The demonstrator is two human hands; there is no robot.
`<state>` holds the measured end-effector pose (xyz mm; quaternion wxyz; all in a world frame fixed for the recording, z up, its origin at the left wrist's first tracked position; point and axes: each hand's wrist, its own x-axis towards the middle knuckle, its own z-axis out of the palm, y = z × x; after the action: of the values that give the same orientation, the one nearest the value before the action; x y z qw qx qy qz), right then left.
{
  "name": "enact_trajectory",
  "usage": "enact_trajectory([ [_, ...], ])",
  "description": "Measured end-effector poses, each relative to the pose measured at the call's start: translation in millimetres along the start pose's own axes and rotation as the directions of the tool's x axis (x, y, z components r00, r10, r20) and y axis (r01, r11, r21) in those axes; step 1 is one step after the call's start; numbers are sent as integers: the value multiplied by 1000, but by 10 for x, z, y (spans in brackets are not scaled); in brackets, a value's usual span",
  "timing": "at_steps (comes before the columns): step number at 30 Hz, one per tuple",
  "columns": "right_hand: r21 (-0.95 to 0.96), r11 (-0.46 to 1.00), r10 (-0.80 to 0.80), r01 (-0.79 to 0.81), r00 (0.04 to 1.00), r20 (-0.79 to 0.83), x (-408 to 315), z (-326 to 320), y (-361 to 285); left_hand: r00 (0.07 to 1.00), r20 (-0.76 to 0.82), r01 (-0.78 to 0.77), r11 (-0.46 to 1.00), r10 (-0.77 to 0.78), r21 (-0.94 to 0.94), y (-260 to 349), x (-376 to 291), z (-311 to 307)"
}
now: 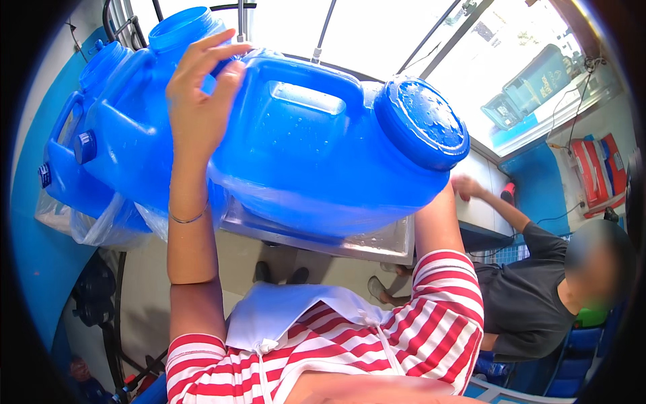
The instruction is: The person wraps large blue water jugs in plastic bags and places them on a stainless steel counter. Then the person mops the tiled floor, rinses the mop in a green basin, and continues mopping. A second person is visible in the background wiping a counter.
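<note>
A large blue plastic water jug lies on its side before me, its wet round lid pointing right. It is above a stainless steel tray, with clear plastic film along its lower side. My left hand is at the jug's left end, fingers spread and thumb by its edge; whether it grips cannot be told. My right forearm runs up behind the lid end, and the jug hides that hand. Left of my wrist stands an uncapped blue jug with a capped spout. A smaller uncapped blue jug is beyond it.
A person in a dark shirt stands at right, one hand reaching to a white counter. Clear plastic bags hang under the left jugs. Thin pipes come down by the window. Dark bottles sit lower left.
</note>
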<state>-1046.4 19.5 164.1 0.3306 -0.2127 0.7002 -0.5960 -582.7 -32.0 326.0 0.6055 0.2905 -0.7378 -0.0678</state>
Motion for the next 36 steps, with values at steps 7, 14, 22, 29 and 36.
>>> enact_trajectory([
  [7,363,922,-184,131,976,114,-557,102,-987,838,156,464,533,-523,-708,-368,-427,-17],
  [14,-210,274,-592,939,337,733,-2208,173,-1942,832,338,536,481,-439,-694,-723,-691,63],
  [22,-641,-101,-477,761,528,703,-2461,527,-1864,805,431,569,324,-408,-756,-845,-748,110],
  [29,-726,-161,-522,668,567,637,-2592,528,-1730,733,502,601,91,-459,-794,-923,-747,233],
  [36,-853,-50,-739,519,555,382,-2775,613,-1556,708,487,569,5,-511,-822,-800,-843,174],
])
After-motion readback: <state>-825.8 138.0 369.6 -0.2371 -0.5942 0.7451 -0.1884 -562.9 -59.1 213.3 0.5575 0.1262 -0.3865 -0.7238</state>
